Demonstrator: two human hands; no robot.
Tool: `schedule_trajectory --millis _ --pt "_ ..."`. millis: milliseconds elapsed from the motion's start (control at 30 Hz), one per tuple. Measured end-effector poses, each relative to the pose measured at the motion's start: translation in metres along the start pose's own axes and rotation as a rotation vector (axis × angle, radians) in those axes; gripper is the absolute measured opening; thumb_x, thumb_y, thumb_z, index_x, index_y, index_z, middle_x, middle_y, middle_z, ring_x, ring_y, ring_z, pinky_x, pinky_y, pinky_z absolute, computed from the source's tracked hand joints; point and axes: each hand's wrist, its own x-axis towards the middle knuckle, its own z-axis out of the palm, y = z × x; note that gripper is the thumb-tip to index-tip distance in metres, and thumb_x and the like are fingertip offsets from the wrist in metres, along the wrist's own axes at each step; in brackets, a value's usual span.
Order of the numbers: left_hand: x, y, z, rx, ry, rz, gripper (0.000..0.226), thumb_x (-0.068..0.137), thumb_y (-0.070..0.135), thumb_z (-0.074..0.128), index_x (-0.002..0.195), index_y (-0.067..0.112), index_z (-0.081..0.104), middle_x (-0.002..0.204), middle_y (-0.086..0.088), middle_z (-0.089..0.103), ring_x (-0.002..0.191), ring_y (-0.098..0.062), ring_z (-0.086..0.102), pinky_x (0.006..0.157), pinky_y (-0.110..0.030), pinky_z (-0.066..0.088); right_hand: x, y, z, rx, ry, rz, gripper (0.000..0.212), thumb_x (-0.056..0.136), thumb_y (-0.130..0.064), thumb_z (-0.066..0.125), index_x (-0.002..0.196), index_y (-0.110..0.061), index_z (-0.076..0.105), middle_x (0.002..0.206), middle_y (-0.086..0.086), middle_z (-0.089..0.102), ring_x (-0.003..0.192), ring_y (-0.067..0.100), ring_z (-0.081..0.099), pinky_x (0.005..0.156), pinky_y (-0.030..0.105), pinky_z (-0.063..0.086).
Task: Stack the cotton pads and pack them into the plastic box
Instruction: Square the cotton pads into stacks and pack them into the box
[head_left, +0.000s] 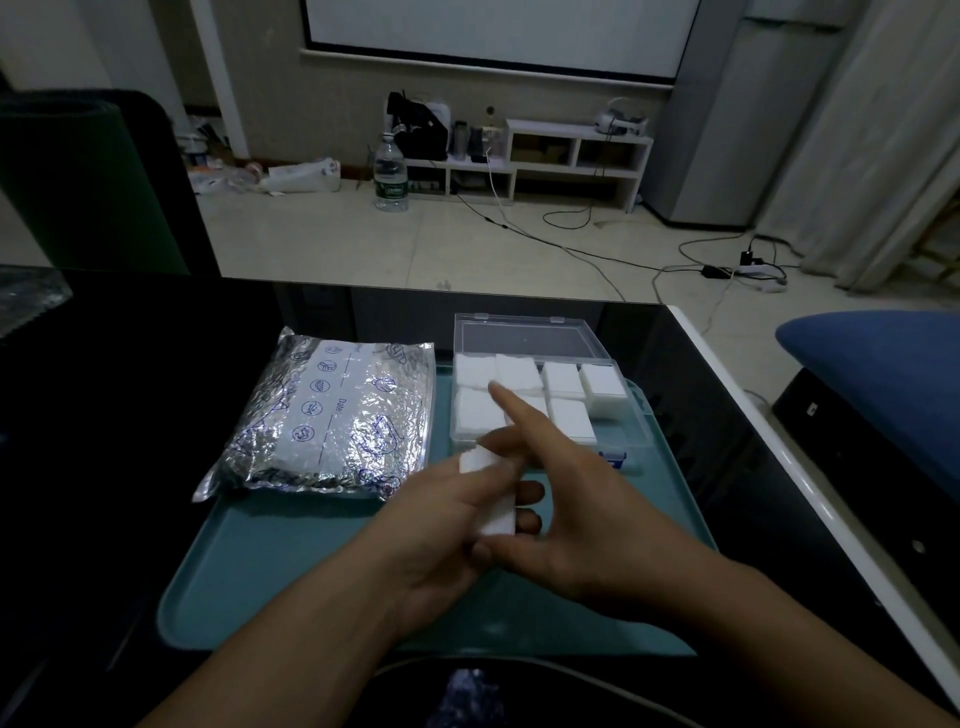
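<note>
Cotton pads (488, 501), a small white stack, sit at frame centre, gripped in our left hand (447, 530) above the teal tray (291, 571). Our right hand (561, 525) rests against them, forefinger straight. More pads fill the plastic box (623, 431) at centre right, beside a foil bag (327, 415).

Head cam, wide, looks fwd/down, close on tray (249, 587); dim.
</note>
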Motion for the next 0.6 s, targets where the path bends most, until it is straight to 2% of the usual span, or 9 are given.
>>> schedule_trajectory --millis 100,200,300,367,467,600 --pt "0.001 -0.003 0.001 -0.02 -0.047 0.004 0.025 0.087 -0.007 0.056 0.11 0.0 0.065 0.1 -0.023 0.056 0.095 -0.034 0.043 0.07 -0.034 0.037 0.001 0.001 0.002 -0.077 0.017 -0.034 0.113 0.077 -0.026 0.08 0.149 -0.049 -0.003 0.127 -0.024 0.046 0.115 -0.006 0.049 0.091 0.009 0.043" --pt "-0.001 -0.002 0.004 0.005 -0.065 0.003 0.019 0.086 -0.006 0.057 0.097 0.006 0.067 0.096 -0.022 0.06 0.092 -0.034 0.047 0.069 -0.034 0.038 0.003 0.002 0.005 -0.17 0.01 -0.128 0.108 0.079 -0.025 0.076 0.153 -0.041 -0.002 0.131 -0.016 0.047 0.116 0.004 0.051 0.096 0.024 0.046" --pt "-0.006 0.001 0.006 0.038 -0.039 -0.022 0.009 0.086 0.001 0.06 0.09 0.008 0.065 0.079 -0.014 0.067 0.068 -0.024 0.06 0.056 -0.028 0.048 0.003 0.005 0.005 -0.246 0.012 -0.205 0.107 0.08 -0.027 0.074 0.152 -0.041 -0.004 0.127 -0.009 0.049 0.113 0.011 0.053 0.095 0.033 0.048" --pt "-0.008 0.003 0.008 0.018 -0.023 -0.046 0.007 0.09 0.005 0.059 0.088 0.01 0.064 0.073 -0.01 0.068 0.057 -0.019 0.062 0.049 -0.024 0.049 0.003 0.007 0.006 -0.298 0.016 -0.242 0.107 0.08 -0.03 0.073 0.152 -0.04 -0.006 0.124 -0.005 0.05 0.111 0.013 0.052 0.094 0.035 0.048" --pt "-0.009 0.003 0.01 0.003 0.004 -0.045 0.003 0.084 0.01 0.065 0.083 0.011 0.063 0.07 -0.009 0.067 0.054 -0.017 0.062 0.045 -0.021 0.048 0.002 0.008 0.008 -0.391 0.031 -0.283 0.109 0.079 -0.035 0.073 0.152 -0.037 -0.009 0.126 -0.002 0.049 0.113 0.015 0.048 0.097 0.034 0.045" --pt "-0.009 0.004 0.009 0.019 0.018 -0.016 0.022 0.068 0.018 0.072 0.085 0.01 0.063 0.076 -0.011 0.064 0.059 -0.02 0.06 0.048 -0.024 0.047 0.002 0.008 0.009 -0.465 0.073 -0.309 0.111 0.079 -0.038 0.072 0.152 -0.033 -0.01 0.128 -0.002 0.049 0.115 0.014 0.045 0.102 0.03 0.04"
